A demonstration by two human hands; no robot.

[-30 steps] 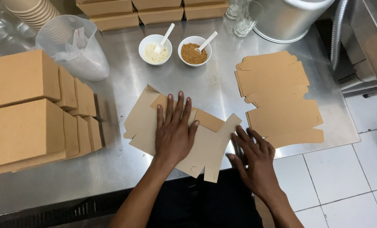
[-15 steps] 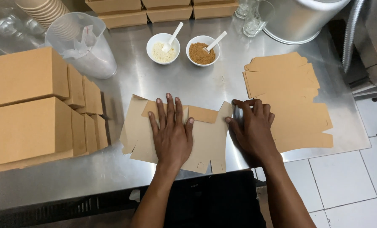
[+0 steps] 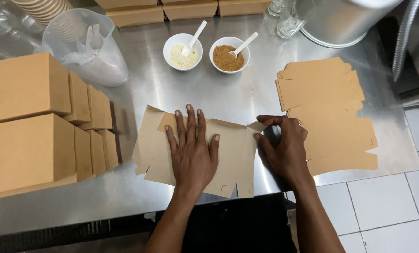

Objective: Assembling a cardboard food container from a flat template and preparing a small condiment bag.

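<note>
A flat brown cardboard box blank (image 3: pixel 233 154) lies on the steel counter (image 3: pixel 219 96) in front of me. My left hand (image 3: pixel 193 150) presses flat on its middle, fingers spread. My right hand (image 3: pixel 284 147) rests at the blank's right edge, where its fingertips pinch a raised side flap (image 3: pixel 258 126). A stack of more flat blanks (image 3: pixel 326 107) lies just to the right of that hand.
Folded brown boxes (image 3: pixel 36 126) are stacked at the left. Two white bowls with spoons, one with pale powder (image 3: pixel 182 52) and one with brown powder (image 3: pixel 228 56), stand behind. A clear plastic jug (image 3: pixel 85 49), paper cups and a metal pot (image 3: pixel 345 18) sit at the back.
My left hand has stayed pressed on the blank. My right hand moved up from the blank's lower right corner to its right edge and took hold of the side flap.
</note>
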